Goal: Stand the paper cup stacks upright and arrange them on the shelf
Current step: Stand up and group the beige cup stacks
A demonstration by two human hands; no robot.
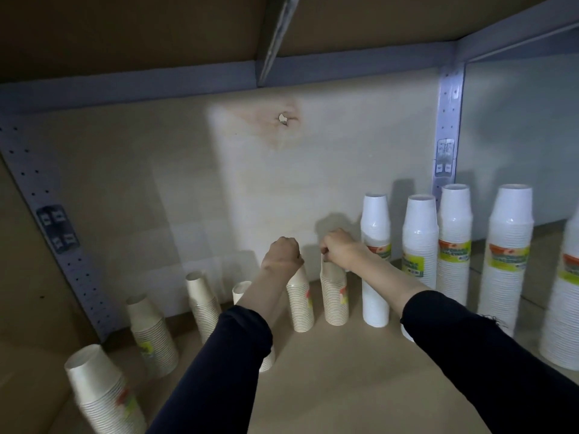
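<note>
The left hand is closed as a fist over the top of a cream cup stack, and the right hand is closed in a pinch on the top of the neighbouring cream stack. Under the right fingers there seems to be a clear wrapper bunched up, but the light is weak and this is not sure. Both stacks stand upright on the shelf board, just beside each other, near the back wall.

Judged from this, the step is the setting down and lining up of these two stacks. To do it well, the person should keep each grip right over the middle of the stack, press straight down until the base sits flat, and only then loosen the fingers, one hand first. A pull to the side at the top can tip such a tall, light column.

Immediately right of the right hand stands a tall white stack, very near to the wrist; more white stacks follow further right. The sleeve may brush them during withdrawal. Left of the left hand, more cream stacks stand upright, partly behind the forearm, and the nearest one is at the shelf front.
</note>
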